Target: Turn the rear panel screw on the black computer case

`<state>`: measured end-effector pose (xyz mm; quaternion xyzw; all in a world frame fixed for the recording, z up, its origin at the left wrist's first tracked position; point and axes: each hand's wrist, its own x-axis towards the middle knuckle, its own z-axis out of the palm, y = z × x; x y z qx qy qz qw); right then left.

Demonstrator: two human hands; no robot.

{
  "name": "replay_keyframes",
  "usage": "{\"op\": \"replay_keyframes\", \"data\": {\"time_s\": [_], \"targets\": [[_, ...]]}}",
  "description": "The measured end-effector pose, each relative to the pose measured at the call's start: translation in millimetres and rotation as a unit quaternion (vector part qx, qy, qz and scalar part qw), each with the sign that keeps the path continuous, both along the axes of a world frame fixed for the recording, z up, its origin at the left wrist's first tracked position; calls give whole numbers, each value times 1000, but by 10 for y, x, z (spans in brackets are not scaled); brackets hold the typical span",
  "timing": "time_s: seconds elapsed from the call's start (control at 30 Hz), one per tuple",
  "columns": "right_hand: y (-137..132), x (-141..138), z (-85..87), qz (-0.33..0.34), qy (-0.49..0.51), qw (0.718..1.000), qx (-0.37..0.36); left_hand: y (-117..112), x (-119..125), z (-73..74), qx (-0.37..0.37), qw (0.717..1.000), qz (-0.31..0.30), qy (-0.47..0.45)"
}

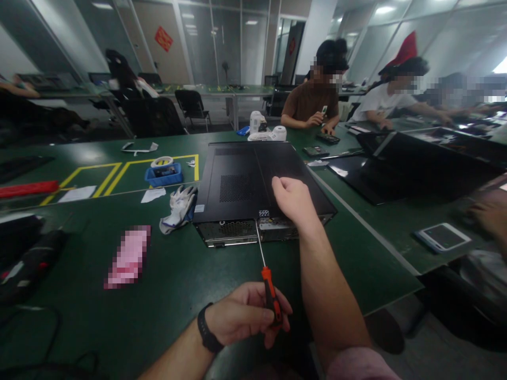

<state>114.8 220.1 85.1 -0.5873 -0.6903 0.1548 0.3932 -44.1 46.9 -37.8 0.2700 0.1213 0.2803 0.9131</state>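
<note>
A black desktop computer case lies flat on the green table, its metal back panel turned towards me. My left hand, with a black watch on the wrist, grips the red and black handle of a screwdriver. The thin shaft points away from me, and its tip meets the back edge of the case near the middle. On top of the case, right of centre, rests my right hand, closed with curled fingers. Whatever may be inside that fist is hidden. Grey-white work gloves lie against the left side of the case.
Left are a blue tray of small parts, a tape roll and a blurred pink packet. White devices stand behind the case. Right are dark panels and a white-edged drive. Co-workers sit across the table.
</note>
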Motion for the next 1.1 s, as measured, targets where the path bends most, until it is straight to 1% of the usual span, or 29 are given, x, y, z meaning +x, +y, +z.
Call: {"op": "replay_keyframes", "data": {"time_s": [0.17,0.33,0.57,0.67,0.9,0.97,1.1], "targets": [[-13,-3,-5,-5,-2,1000,-2,2,-24,-80,31,999,7,-23],[-22,-7,2,-7,-9,1000,-5,-28,-18,-142,42,998,20,-34],[-21,-14,10,-13,-14,1000,-3,-99,28,-236,41,996,55,-57],[-17,-17,12,-12,-14,1000,-3,-111,24,-216,36,996,58,-55],[-18,-31,8,-18,-18,1000,-7,-108,-20,-33,16,998,49,-33],[-22,-30,5,-18,-17,1000,-9,-114,-14,-31,21,998,50,-32],[-28,-27,7,-19,-18,1000,-7,-133,15,-109,39,996,71,-40]]}}
